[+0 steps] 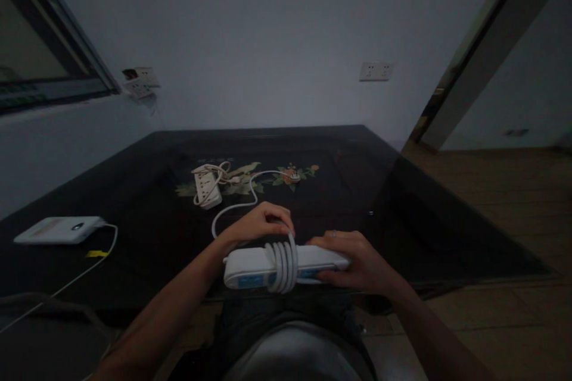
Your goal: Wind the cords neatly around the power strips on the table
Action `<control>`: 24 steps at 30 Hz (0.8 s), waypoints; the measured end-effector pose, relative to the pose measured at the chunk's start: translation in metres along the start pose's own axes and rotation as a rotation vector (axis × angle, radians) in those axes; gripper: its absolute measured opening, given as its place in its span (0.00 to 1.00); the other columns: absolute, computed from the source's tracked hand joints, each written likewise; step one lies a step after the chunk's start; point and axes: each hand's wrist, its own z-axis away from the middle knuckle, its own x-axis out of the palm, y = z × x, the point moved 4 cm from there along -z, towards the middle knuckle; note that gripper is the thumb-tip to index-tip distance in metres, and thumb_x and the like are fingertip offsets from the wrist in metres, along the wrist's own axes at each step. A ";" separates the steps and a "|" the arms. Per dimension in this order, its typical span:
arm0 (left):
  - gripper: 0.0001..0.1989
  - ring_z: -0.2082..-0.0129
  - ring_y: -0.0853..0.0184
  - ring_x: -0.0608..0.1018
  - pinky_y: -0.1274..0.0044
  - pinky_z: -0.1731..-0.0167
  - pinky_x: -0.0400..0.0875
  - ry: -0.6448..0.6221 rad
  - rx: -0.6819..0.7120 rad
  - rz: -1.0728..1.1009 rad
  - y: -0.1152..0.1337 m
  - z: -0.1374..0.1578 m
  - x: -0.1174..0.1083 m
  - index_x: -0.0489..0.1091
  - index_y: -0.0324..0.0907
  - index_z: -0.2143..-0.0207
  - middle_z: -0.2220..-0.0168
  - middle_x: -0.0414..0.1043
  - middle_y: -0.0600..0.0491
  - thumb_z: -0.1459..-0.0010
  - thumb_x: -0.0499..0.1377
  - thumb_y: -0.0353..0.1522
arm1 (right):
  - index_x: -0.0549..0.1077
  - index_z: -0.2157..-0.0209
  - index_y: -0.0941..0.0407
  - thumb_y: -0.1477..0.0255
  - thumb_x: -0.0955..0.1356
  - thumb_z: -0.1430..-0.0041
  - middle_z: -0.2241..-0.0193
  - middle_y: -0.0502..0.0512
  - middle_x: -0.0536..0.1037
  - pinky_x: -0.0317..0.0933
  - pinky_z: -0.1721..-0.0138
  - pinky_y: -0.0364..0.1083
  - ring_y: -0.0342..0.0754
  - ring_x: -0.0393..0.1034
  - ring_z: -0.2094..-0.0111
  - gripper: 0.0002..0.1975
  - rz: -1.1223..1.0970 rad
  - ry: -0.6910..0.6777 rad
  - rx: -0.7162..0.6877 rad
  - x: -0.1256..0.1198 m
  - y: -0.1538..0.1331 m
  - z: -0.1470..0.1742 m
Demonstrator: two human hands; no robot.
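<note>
A white power strip (249, 258) with blue socket faces is held near the front edge of the dark table. My right hand (351, 259) grips its right end, thumb on the near side and fingers over the top. Several turns of its white cord (282, 268) are wound around the middle of the strip. Just above those turns, my left hand (263, 220) pinches the cord with closed fingers. From there the free length curves left and back across the tabletop, ending in a plug (294, 177) on the floral pattern.
Farther back on the table (357, 190) lies a second power strip (208, 187), its cord looped over it. A white box-shaped device (60, 230) with a cable rests at the left, near a yellow tag (96, 253). Wall sockets (376, 71) are behind the table.
</note>
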 end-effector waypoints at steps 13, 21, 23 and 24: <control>0.38 0.67 0.64 0.70 0.74 0.68 0.65 0.176 0.085 0.333 -0.006 0.015 0.016 0.67 0.41 0.70 0.66 0.66 0.47 0.61 0.51 0.66 | 0.74 0.56 0.56 0.60 0.68 0.43 0.67 0.54 0.77 0.58 0.67 0.42 0.46 0.69 0.69 0.17 -0.097 0.123 -0.002 -0.012 -0.004 0.000; 0.32 0.63 0.62 0.69 0.73 0.65 0.64 0.075 0.165 0.087 0.003 0.019 0.009 0.69 0.39 0.61 0.60 0.65 0.44 0.48 0.49 0.58 | 0.74 0.57 0.57 0.62 0.68 0.43 0.68 0.53 0.76 0.58 0.68 0.41 0.45 0.68 0.69 0.16 -0.083 0.102 0.019 -0.015 -0.003 0.004; 0.32 0.63 0.62 0.69 0.73 0.64 0.64 0.051 0.166 0.025 0.004 0.021 0.008 0.70 0.39 0.61 0.59 0.65 0.43 0.46 0.47 0.57 | 0.74 0.56 0.56 0.61 0.68 0.43 0.68 0.54 0.76 0.58 0.68 0.42 0.45 0.68 0.69 0.17 -0.079 0.088 0.032 -0.013 -0.001 0.004; 0.31 0.62 0.62 0.69 0.73 0.64 0.65 0.041 0.159 0.001 0.005 0.021 0.008 0.70 0.39 0.61 0.59 0.65 0.42 0.45 0.47 0.57 | 0.74 0.56 0.56 0.61 0.68 0.43 0.68 0.54 0.76 0.58 0.68 0.42 0.45 0.69 0.69 0.17 -0.076 0.082 0.033 -0.012 0.000 0.004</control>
